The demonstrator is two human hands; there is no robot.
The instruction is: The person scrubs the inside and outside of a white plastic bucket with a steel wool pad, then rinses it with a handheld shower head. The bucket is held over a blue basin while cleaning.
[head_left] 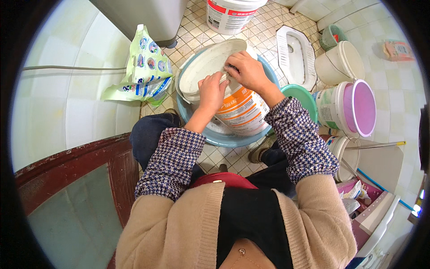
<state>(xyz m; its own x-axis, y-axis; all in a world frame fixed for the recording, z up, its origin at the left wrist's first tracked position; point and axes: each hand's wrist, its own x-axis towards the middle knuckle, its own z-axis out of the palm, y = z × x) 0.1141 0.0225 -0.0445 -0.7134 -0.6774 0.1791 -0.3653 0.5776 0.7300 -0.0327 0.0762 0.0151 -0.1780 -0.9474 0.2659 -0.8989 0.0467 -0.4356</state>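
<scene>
A white plastic bucket (247, 109) with an orange printed label lies tilted in a blue round basin (231, 141), its open mouth towards the upper left. My left hand (212, 92) has its fingers bent over the near rim of the bucket. At the rim a little further right, my right hand (245, 70) curls its fingers around something small and dark, mostly hidden by them. Some cloudy water or suds shows low in the basin. Both forearms wear checked sleeve covers.
A green detergent bag (151, 67) stands left by the wall. Behind is another white bucket (231, 16). To the right are a squat toilet (295, 57), a green basin (302, 101), a purple basin (362, 107) and several buckets.
</scene>
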